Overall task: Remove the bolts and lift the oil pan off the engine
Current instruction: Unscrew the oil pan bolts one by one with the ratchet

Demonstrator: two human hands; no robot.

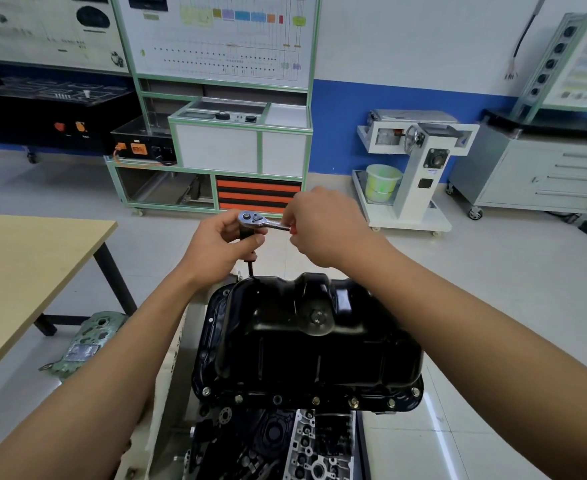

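- Table (25, 265) at far left, nothing of the task on it.
- Left hand (221, 242): my fingers are curled round the top of the extension, just under the ratchet head, steadying it.
- Ratchet (255, 220): held level between both hands, above the far left corner of the pan.
- Extension (250, 268): runs straight down from the head to the far left corner of the pan flange. The tip is hidden by the pan edge, so I can't tell whether it's seated on a bolt.
- Pan (306, 344): black, sits flat on the engine (285, 445), sump side up and not lifted.
- Bolts (315, 400): a row is in place along the near flange. One spot in that row looks dark, maybe an empty hole, can't tell.
- Right hand (323, 230): closed round the ratchet handle, a bit of red grip showing at my fingers.
- Progress: early, I judge. I'm working the far corner, most visible bolts are left, and the lift-off hasn't started.
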